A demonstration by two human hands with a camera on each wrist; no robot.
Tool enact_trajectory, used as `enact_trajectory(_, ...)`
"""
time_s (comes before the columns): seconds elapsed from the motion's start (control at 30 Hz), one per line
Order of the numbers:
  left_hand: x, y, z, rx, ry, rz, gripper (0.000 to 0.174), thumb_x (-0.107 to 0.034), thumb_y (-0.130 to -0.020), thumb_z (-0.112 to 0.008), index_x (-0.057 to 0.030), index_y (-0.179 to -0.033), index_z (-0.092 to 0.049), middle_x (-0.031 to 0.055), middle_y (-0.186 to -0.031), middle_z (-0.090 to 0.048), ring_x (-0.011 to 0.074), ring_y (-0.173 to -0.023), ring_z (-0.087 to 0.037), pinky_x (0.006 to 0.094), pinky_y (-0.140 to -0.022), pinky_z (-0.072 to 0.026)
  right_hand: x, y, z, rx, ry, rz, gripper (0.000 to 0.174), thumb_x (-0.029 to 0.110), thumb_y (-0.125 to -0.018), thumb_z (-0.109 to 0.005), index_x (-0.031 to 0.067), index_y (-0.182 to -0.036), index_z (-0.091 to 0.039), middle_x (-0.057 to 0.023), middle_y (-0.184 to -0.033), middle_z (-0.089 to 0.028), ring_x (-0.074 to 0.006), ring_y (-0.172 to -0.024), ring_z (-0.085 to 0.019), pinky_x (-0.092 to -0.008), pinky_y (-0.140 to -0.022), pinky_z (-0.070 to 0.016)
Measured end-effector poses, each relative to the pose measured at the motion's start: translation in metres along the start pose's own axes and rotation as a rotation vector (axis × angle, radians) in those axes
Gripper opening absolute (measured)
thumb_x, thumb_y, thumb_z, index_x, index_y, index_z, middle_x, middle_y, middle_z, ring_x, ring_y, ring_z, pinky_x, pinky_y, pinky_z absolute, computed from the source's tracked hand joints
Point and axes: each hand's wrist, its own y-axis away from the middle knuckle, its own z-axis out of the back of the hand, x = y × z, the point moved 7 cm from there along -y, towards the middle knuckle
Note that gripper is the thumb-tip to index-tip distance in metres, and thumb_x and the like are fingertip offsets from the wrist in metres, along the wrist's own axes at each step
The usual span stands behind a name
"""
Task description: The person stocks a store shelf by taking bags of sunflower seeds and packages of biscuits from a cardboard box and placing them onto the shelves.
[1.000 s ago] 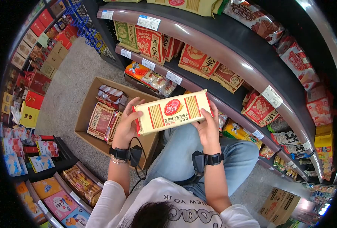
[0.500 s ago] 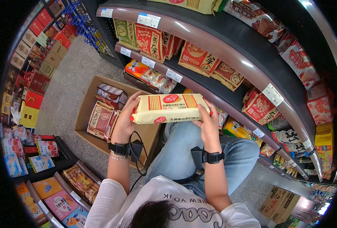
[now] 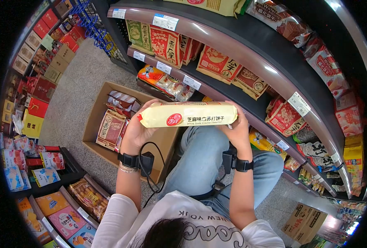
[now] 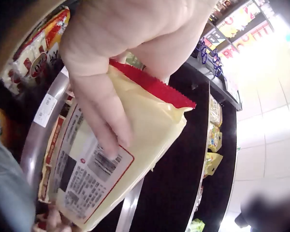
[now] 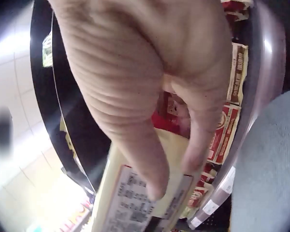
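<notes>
Although the packet [image 3: 189, 115] is already picked up, the work in hand looks unfinished, since the packet is held in mid-air and not put down anywhere. It lies lengthwise between the two hands, above the lap and near the shelves [image 3: 233, 49], one narrow printed side facing the head camera. The left hand [image 3: 137, 130] grasps one end and the right hand [image 3: 238, 134] the other; neither has let go. The left wrist view shows a label [image 4: 104, 164] with a barcode under the left fingertips, so the packet seems to be at the stage of being handled or looked over. The carton [image 3: 97, 107] stands open on the floor beside the legs, with other packs [image 3: 110, 129] inside. What remains, as far as one can judge, is settling the packet somewhere and releasing it.
</notes>
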Motion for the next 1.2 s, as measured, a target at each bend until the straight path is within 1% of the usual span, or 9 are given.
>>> enact_trajectory(0.07,0.000,0.003,-0.012,0.057,-0.032,0.013,0.044,-0.035,-0.099,-0.041,-0.0060,-0.132,-0.042,0.0163,-0.126,-0.053,0.0294,-0.108,-0.061,0.0378,-0.082,-0.0566,0.008,-0.005,0.005,0.007,0.407,0.144,0.074,0.003,-0.064,-0.082,0.0042,-0.129,-0.046,-0.0069,-0.121,-0.053,-0.0196,-0.117,-0.051,-0.0301,-0.094,-0.0440)
enact_trajectory(0.2,0.000,0.011,-0.028,0.360,-0.293,-0.025,0.062,-0.052,-0.093,-0.046,-0.0024,-0.130,-0.042,0.0186,-0.128,-0.052,0.0326,-0.111,-0.059,0.0378,-0.078,-0.0576,0.018,-0.003,0.010,-0.111,0.227,0.146,0.062,0.013,-0.073,-0.079,0.0016,-0.125,-0.047,-0.0072,-0.115,-0.058,-0.0172,-0.109,-0.054,-0.0290,-0.092,-0.0444)
enact_trajectory(0.27,0.000,0.005,-0.008,0.061,-0.790,-0.100,0.060,-0.044,-0.087,-0.062,-0.0015,-0.127,-0.046,0.0148,-0.121,-0.058,0.0263,-0.105,-0.062,0.0359,-0.079,-0.0563,-0.010,0.003,-0.002,-0.165,-0.330,-0.128,0.056,0.017,-0.079,-0.076,0.0004,-0.124,-0.047,-0.0081,-0.114,-0.060,-0.0167,-0.106,-0.056,-0.0293,-0.092,-0.0440)
enact_trajectory(0.33,0.004,-0.001,-0.005,-0.077,-1.116,-0.241,0.056,-0.035,-0.085,-0.068,-0.0018,-0.125,-0.048,0.0122,-0.117,-0.060,0.0229,-0.102,-0.063,0.0351,-0.079,-0.0556,-0.013,0.004,-0.008,-0.208,-0.304,-0.128,0.050,0.020,-0.085,-0.070,-0.0010,-0.124,-0.047,-0.0103,-0.117,-0.059,-0.0166,-0.104,-0.057,-0.0301,-0.092,-0.0445)
enact_trajectory(0.63,0.016,0.000,0.010,-0.235,-0.711,-0.156,0.048,-0.031,-0.088,-0.065,-0.0049,-0.125,-0.048,0.0086,-0.117,-0.059,0.0210,-0.102,-0.061,0.0396,-0.087,-0.0524,-0.016,0.009,-0.013,-0.185,-0.365,-0.218,0.053,0.014,-0.079,-0.076,-0.0001,-0.122,-0.048,-0.0098,-0.117,-0.059,-0.0172,-0.105,-0.057,-0.0303,-0.093,-0.0446)
enact_trajectory(0.87,0.007,0.010,-0.027,0.048,-0.097,-0.075,0.063,-0.054,-0.096,-0.035,-0.0099,-0.141,-0.030,0.0154,-0.140,-0.042,0.0376,-0.121,-0.049,0.0510,-0.091,-0.0501,0.036,-0.001,-0.008,-0.046,0.325,0.258,0.044,-0.002,-0.062,-0.076,0.0078,-0.102,-0.060,-0.0169,-0.139,-0.045,-0.0320,-0.133,-0.038,-0.0401,-0.108,-0.0302)
enact_trajectory(1.07,-0.008,0.015,-0.023,0.004,-0.162,-0.209,0.055,-0.017,-0.093,-0.048,-0.0182,-0.145,-0.028,0.0113,-0.143,-0.039,0.0321,-0.127,-0.045,0.0513,-0.095,-0.0469,0.041,-0.002,-0.012,-0.003,0.069,0.234,0.039,-0.013,-0.074,-0.058,0.0082,-0.105,-0.066,-0.0156,-0.149,-0.031,-0.0302,-0.137,-0.032,-0.0388,-0.111,-0.0251)
enact_trajectory(1.1,-0.011,0.018,-0.024,0.017,-0.172,-0.258,0.058,-0.016,-0.093,-0.049,-0.0191,-0.146,-0.025,0.0110,-0.144,-0.037,0.0321,-0.127,-0.045,0.0512,-0.096,-0.0464,0.041,-0.003,-0.016,0.046,-0.046,0.250,0.047,-0.009,-0.081,-0.055,0.0114,-0.123,-0.059,-0.0133,-0.149,-0.033,-0.0294,-0.136,-0.033,-0.0377,-0.110,-0.0296)
enact_trajectory(1.2,-0.022,0.026,-0.026,0.074,-0.167,-0.354,0.069,-0.013,-0.090,-0.051,-0.0230,-0.149,-0.016,0.0102,-0.147,-0.032,0.0306,-0.129,-0.043,0.0499,-0.098,-0.0445,0.038,-0.003,-0.027,-0.054,-0.756,-0.183,0.047,0.004,-0.092,-0.052,0.0116,-0.138,-0.043,-0.0112,-0.147,-0.035,-0.0293,-0.133,-0.037,-0.0431,-0.103,-0.0401)
